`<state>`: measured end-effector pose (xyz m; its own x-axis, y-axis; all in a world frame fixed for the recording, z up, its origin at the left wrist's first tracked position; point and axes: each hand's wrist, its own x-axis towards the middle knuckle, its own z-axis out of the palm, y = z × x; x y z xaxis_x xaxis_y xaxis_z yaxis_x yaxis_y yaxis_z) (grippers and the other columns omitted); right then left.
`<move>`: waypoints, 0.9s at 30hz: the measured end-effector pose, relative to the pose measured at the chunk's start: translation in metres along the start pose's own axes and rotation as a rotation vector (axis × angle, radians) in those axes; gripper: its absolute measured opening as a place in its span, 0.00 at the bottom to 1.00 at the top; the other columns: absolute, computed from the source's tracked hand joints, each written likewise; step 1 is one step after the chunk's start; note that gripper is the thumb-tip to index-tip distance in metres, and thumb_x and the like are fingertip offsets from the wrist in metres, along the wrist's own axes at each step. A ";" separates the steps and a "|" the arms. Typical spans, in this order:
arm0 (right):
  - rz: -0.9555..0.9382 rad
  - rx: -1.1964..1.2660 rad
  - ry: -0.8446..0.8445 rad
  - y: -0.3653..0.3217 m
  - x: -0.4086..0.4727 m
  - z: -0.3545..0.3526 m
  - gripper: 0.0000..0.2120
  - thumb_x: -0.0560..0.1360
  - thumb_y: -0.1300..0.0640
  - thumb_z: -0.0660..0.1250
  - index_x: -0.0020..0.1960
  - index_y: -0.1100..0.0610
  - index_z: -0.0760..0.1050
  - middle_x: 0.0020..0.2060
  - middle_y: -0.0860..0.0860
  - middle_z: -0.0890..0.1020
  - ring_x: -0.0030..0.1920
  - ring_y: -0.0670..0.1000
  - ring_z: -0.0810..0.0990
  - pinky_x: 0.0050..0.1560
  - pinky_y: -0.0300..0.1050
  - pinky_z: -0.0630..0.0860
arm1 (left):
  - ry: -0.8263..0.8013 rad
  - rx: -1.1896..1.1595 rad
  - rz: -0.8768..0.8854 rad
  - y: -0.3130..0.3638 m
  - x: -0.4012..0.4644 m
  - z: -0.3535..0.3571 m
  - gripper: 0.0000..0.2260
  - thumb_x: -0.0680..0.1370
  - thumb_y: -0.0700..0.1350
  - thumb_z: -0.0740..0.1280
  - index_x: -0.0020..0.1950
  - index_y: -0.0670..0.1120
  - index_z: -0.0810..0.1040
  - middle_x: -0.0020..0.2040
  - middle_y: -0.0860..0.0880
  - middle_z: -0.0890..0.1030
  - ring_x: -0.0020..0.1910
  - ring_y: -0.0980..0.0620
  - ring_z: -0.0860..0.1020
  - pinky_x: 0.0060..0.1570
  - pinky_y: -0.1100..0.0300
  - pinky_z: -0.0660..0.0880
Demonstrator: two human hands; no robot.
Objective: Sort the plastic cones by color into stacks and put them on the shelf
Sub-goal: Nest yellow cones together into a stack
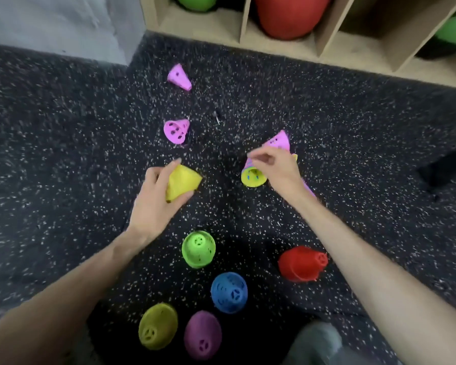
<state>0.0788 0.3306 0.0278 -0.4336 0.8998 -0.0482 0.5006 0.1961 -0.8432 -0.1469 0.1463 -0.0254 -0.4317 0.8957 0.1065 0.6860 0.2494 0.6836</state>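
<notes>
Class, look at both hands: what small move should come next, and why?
Probably lower the right hand onto the yellow cone lying beneath it. The left hand already holds a yellow cone, and a yellow stack stands near, so yellows look next.

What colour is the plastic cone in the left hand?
Yellow: the plastic cone held by the left hand, head view.

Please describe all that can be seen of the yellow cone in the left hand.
The yellow cone looks like smooth plastic, and blur hides any holes. It is off the speckled floor, tilted, with its narrow end toward the right. The left hand holds it in a curled grip, thumb under, fingers over the top. Nothing else touches it.
</notes>
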 end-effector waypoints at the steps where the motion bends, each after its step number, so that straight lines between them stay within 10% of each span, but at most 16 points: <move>1: 0.009 -0.020 0.021 0.006 -0.009 -0.008 0.12 0.76 0.64 0.71 0.47 0.47 0.83 0.44 0.38 0.84 0.45 0.39 0.81 0.52 0.40 0.78 | -0.013 0.020 0.012 0.000 -0.001 -0.008 0.33 0.77 0.58 0.71 0.79 0.61 0.60 0.64 0.52 0.67 0.56 0.53 0.73 0.54 0.49 0.78; 4: 0.056 -0.011 0.107 0.023 -0.015 -0.014 0.09 0.76 0.64 0.71 0.51 0.52 0.84 0.48 0.46 0.86 0.44 0.38 0.79 0.45 0.27 0.73 | 0.031 -0.004 -0.003 0.004 0.005 -0.013 0.33 0.78 0.58 0.71 0.80 0.60 0.60 0.65 0.52 0.67 0.58 0.54 0.72 0.56 0.53 0.75; 10: 0.261 0.120 0.076 0.044 -0.021 0.010 0.14 0.75 0.60 0.71 0.56 0.45 0.79 0.47 0.51 0.85 0.45 0.49 0.83 0.54 0.56 0.81 | -0.097 0.088 0.074 0.013 -0.003 0.009 0.33 0.78 0.58 0.70 0.79 0.61 0.59 0.65 0.53 0.67 0.57 0.55 0.72 0.53 0.53 0.78; 16: 0.335 0.149 -0.066 0.054 -0.001 0.029 0.25 0.75 0.57 0.74 0.71 0.51 0.73 0.59 0.47 0.80 0.59 0.49 0.80 0.64 0.50 0.77 | -0.149 0.154 -0.009 -0.021 -0.001 0.040 0.34 0.78 0.59 0.69 0.80 0.59 0.57 0.67 0.51 0.67 0.58 0.50 0.74 0.50 0.45 0.81; 27: 0.440 0.299 0.409 0.079 0.035 0.038 0.09 0.73 0.63 0.72 0.52 0.56 0.84 0.42 0.45 0.84 0.44 0.43 0.82 0.53 0.43 0.81 | -0.083 0.052 -0.027 -0.037 -0.011 0.080 0.34 0.76 0.55 0.73 0.78 0.62 0.60 0.71 0.49 0.63 0.59 0.47 0.75 0.51 0.47 0.80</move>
<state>0.0741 0.3628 -0.0607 0.1118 0.9580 -0.2641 0.3116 -0.2862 -0.9061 -0.1211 0.1566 -0.1098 -0.4021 0.9152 0.0272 0.7052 0.2906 0.6467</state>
